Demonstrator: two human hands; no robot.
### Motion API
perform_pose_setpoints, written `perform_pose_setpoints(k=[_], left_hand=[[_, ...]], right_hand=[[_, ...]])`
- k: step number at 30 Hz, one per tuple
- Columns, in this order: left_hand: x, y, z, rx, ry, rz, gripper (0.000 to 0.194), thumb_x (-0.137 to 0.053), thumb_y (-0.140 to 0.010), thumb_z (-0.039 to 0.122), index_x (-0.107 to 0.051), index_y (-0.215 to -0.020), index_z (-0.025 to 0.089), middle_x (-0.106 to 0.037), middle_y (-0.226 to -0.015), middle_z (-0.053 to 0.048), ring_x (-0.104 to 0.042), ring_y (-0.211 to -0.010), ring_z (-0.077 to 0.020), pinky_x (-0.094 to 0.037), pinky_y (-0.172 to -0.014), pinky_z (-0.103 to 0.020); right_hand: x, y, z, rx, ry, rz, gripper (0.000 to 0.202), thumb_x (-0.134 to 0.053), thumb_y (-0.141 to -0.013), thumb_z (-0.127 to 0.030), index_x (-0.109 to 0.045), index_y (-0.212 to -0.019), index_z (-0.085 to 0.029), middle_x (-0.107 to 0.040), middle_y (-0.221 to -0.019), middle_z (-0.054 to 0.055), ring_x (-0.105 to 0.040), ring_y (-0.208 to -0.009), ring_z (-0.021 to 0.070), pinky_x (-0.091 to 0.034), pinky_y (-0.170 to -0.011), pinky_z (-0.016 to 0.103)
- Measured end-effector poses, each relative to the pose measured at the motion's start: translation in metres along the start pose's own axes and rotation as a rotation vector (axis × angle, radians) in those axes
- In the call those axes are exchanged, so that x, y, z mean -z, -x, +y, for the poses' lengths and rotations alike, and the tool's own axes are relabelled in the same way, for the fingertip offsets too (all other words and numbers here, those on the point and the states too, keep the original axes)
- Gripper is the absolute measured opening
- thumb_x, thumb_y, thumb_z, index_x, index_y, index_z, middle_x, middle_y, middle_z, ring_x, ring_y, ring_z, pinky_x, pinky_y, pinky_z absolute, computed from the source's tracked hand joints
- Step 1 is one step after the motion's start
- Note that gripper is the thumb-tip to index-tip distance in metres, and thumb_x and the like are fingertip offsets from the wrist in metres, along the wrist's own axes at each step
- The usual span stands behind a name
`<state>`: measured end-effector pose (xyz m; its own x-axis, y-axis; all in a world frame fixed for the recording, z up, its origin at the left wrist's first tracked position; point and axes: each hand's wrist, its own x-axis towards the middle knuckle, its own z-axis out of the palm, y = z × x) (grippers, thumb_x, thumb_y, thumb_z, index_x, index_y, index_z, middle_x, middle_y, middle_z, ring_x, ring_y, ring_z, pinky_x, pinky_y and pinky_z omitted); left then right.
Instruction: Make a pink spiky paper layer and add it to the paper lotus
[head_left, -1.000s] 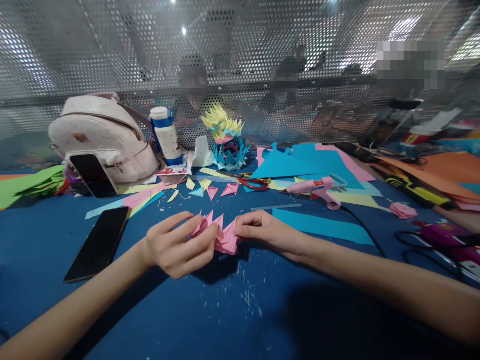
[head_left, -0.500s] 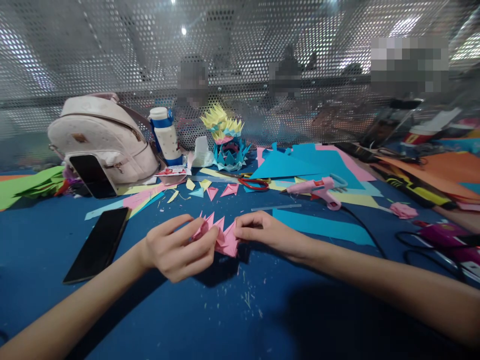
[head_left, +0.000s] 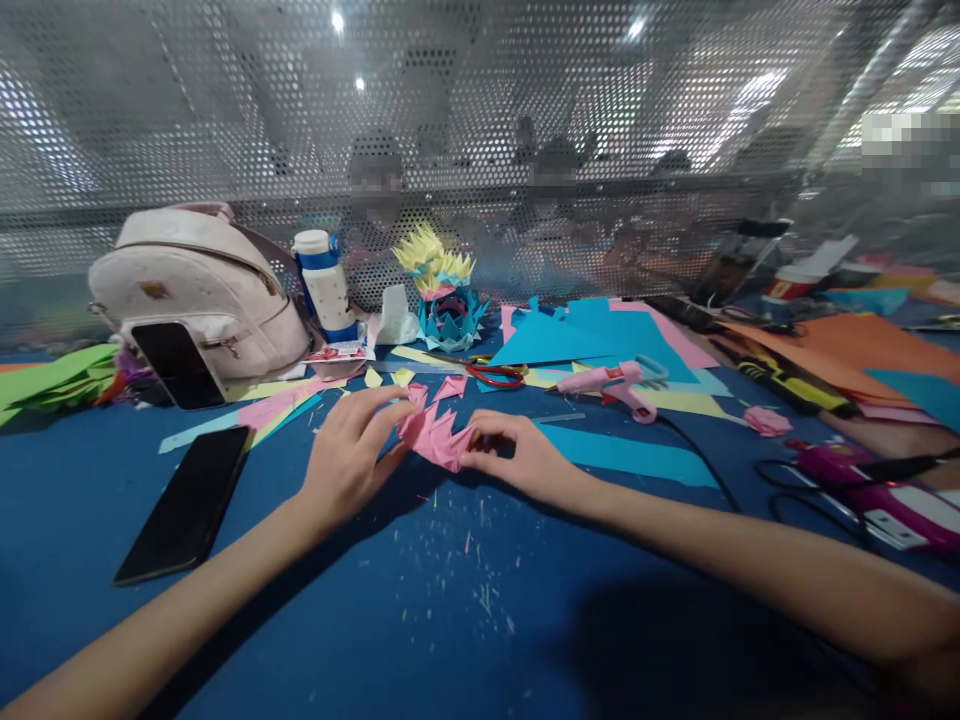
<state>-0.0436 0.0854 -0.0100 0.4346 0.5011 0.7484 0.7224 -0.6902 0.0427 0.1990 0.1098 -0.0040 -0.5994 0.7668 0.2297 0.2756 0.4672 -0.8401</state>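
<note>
A pointed pink folded-paper piece (head_left: 437, 440) is held between my two hands over the blue table (head_left: 420, 620). My left hand (head_left: 351, 447) grips its left end with thumb and fingertips. At its right end, my right hand (head_left: 517, 455) pinches the paper, thumb below and index finger above. Small pink folded pieces (head_left: 451, 387) lie just behind it. Farther back stands a blue paper ring (head_left: 451, 322) with yellow spiky paper (head_left: 424, 250) above it.
A phone (head_left: 187, 505) lies left of my left arm. Red-handled scissors (head_left: 495, 374), a pink glue gun (head_left: 611, 385) with its cord, and blue sheets (head_left: 585, 335) are behind my right hand. A backpack (head_left: 202, 285) and bottle (head_left: 324, 285) stand at the back left.
The pink piece has moved slightly up and left and turned, with more of it showing. My left hand has shifted to its left end, fingers less over it. The view has shifted slightly.
</note>
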Motion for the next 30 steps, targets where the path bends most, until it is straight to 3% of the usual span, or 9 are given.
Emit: perform_pose_setpoints(k=[4,7,10,13,20,30], left_hand=[[-0.017,0.010,0.016,0.382,0.293,0.034,0.043,-0.055,-0.086,0.016,-0.045,-0.128,0.019,-0.046,-0.129,-0.015,-0.044,-0.124,-0.0271,-0.042,-0.100,-0.047],[-0.025,0.014,0.023,0.666,0.579,0.081,0.024,-0.052,-0.089,0.022,-0.050,-0.112,0.018,-0.055,-0.106,-0.009,-0.056,-0.099,-0.0208,-0.049,-0.084,-0.037],[-0.028,0.011,0.026,0.833,0.876,-0.045,0.018,-0.054,-0.090,0.033,-0.058,-0.092,0.016,-0.057,-0.078,-0.002,-0.055,-0.070,-0.0146,-0.047,-0.067,-0.027],[-0.030,0.008,0.026,0.861,0.984,-0.139,0.021,-0.065,-0.083,0.036,-0.064,-0.083,0.015,-0.061,-0.072,-0.001,-0.055,-0.065,-0.0132,-0.045,-0.062,-0.025],[-0.030,0.005,0.026,0.925,0.952,-0.095,0.019,-0.073,-0.075,0.033,-0.069,-0.074,0.015,-0.065,-0.067,-0.002,-0.054,-0.058,-0.0125,-0.044,-0.058,-0.025],[-0.030,0.005,0.022,0.970,1.004,-0.111,0.019,-0.072,-0.077,0.034,-0.068,-0.076,0.015,-0.062,-0.067,-0.001,-0.052,-0.060,-0.0116,-0.043,-0.058,-0.024]], right_hand=[[-0.003,-0.001,0.011,0.034,0.055,0.107,0.028,-0.064,-0.086,-0.043,-0.063,-0.075,-0.017,-0.057,-0.076,0.002,-0.053,-0.071,0.0144,-0.040,-0.062,0.027],[-0.005,-0.001,0.019,-0.018,0.016,0.108,0.029,-0.061,-0.087,-0.045,-0.062,-0.079,-0.017,-0.060,-0.074,0.002,-0.053,-0.068,0.0143,-0.041,-0.061,0.026],[-0.007,-0.001,0.022,-0.028,0.009,0.088,0.029,-0.062,-0.086,-0.044,-0.061,-0.080,-0.016,-0.060,-0.074,0.001,-0.053,-0.068,0.0142,-0.041,-0.062,0.026],[-0.008,-0.001,0.021,0.005,0.032,0.057,0.026,-0.061,-0.086,-0.041,-0.065,-0.085,-0.016,-0.059,-0.077,0.001,-0.051,-0.068,0.0138,-0.041,-0.062,0.025],[-0.009,0.000,0.019,0.018,0.021,0.063,0.027,-0.063,-0.085,-0.042,-0.066,-0.085,-0.016,-0.059,-0.073,0.000,-0.049,-0.065,0.0128,-0.039,-0.059,0.025],[-0.009,-0.003,0.024,0.069,0.055,0.014,0.024,-0.063,-0.086,-0.039,-0.067,-0.081,-0.015,-0.058,-0.074,0.001,-0.048,-0.063,0.0116,-0.038,-0.057,0.025]])
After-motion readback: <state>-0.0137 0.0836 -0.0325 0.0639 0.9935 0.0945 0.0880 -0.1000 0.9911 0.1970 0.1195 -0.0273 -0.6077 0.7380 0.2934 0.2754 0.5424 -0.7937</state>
